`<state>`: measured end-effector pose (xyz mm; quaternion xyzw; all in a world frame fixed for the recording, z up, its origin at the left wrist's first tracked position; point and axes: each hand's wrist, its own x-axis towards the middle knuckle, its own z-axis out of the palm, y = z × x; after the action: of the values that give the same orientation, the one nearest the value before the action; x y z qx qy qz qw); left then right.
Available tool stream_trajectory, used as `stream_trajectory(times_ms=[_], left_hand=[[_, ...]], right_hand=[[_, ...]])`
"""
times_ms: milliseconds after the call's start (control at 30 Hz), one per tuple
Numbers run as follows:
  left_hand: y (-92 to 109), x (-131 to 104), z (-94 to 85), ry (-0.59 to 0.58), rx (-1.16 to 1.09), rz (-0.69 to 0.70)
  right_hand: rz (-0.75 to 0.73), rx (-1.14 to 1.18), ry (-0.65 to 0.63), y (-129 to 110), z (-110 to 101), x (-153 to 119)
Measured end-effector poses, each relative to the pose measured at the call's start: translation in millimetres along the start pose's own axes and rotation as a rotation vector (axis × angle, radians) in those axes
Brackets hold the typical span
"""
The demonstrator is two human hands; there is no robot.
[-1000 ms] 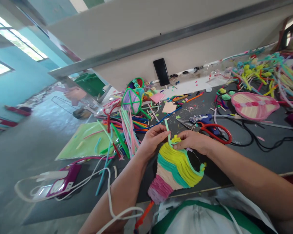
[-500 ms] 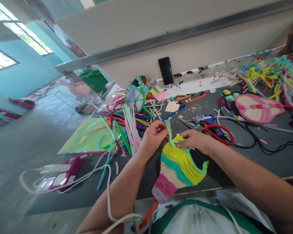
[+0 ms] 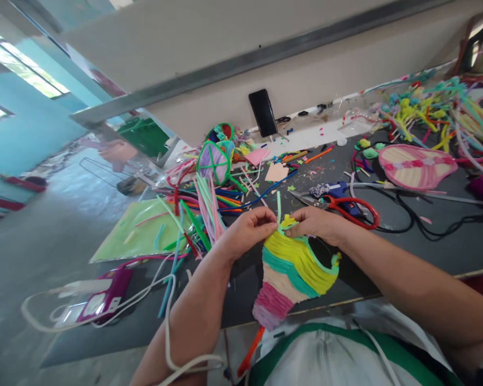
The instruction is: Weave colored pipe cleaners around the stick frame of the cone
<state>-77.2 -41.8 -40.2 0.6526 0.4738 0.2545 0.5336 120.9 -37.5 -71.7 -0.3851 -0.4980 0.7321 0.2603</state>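
Note:
A striped pipe-cleaner piece (image 3: 295, 268), yellow, teal, cream, pink and lilac, hangs over the table's near edge close to my body. My left hand (image 3: 253, 228) pinches the base of a light green pipe cleaner (image 3: 279, 206) at the piece's upper left corner; its free end stands up. My right hand (image 3: 316, 224) grips the top rim beside a small yellow tuft (image 3: 288, 220). The fingertips of both hands are close together. An orange strip (image 3: 250, 351) sticks out below the piece.
Red-handled scissors (image 3: 356, 212) and a blue glue gun (image 3: 340, 193) lie beyond my right hand. Pipe cleaners (image 3: 209, 206) are piled on the left, near a green sheet (image 3: 124, 230). A phone (image 3: 263, 112) leans against the wall. A white cable (image 3: 169, 321) crosses by my left arm.
The light green pipe cleaner now stands straighter, and my left fingers have moved down to its base. The whole view has shifted slightly, moving the table items leftward.

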Motion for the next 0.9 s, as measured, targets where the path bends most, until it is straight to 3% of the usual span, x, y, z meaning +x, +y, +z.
stream_trajectory(times_ms=[267, 533, 900], left_hand=[[-10.0, 4.8, 15.4, 0.165, 0.050, 0.027], [-2.5, -2.8, 24.6, 0.281, 0.160, -0.017], [-5.2, 1.9, 26.8, 0.275, -0.137, -0.167]], right_hand=[[-0.015, -0.058, 0.056, 1.5, -0.5, 2.8], [-0.016, -0.028, 0.074, 0.1, 1.2, 1.4], [-0.106, -0.200, 0.117, 1.9, 2.0, 1.3]])
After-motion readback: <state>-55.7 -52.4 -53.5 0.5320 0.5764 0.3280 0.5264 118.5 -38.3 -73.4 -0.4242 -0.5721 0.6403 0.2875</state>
